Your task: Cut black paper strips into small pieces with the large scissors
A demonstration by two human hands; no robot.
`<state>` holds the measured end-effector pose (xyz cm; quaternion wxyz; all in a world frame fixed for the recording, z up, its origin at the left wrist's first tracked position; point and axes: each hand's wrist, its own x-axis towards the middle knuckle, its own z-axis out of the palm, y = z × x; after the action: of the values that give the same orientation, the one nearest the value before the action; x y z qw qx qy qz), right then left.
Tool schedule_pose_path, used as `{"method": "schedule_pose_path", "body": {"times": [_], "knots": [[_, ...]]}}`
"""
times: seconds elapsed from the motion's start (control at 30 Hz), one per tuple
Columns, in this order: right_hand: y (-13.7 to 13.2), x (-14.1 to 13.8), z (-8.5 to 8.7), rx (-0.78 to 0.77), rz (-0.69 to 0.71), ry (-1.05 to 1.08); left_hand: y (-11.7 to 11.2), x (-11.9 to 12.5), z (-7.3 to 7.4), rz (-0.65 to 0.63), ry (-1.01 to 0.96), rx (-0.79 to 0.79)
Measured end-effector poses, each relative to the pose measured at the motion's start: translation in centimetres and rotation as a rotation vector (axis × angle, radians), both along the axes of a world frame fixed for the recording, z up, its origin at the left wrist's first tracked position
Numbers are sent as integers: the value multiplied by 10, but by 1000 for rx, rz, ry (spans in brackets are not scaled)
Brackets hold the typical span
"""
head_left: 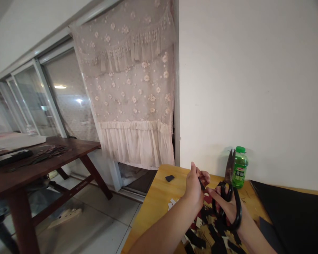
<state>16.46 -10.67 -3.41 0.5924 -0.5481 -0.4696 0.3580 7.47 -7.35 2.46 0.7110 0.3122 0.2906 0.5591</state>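
Two grips: left hand (193,187) apparently pinches a black scrap (201,183); right hand (224,204) clamps black-handled shears (229,167).

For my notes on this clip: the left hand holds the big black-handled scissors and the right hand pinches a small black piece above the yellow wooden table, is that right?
Hands swapped: the right hand holds the black-handled scissors, the left hand pinches the small black piece above the yellow wooden table, in the head view.

Scraps (201,233) lie on the table (151,208), with a bottle (240,173) behind them and a sheet (288,211) to their right. Another table (79,145) stands left.
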Motion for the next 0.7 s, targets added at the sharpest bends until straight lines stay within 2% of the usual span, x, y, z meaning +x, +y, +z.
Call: {"method": "schedule_pose_path", "body": {"times": [0.17,0.33,0.7], "knots": [[-2,-1,1,-40,22,25,1,0,-2,30,27,34],[-1,-2,-1,15,5,81,2,0,-2,62,14,77],[3,-3,-5,30,27,161,4,2,-4,54,12,147]]}}
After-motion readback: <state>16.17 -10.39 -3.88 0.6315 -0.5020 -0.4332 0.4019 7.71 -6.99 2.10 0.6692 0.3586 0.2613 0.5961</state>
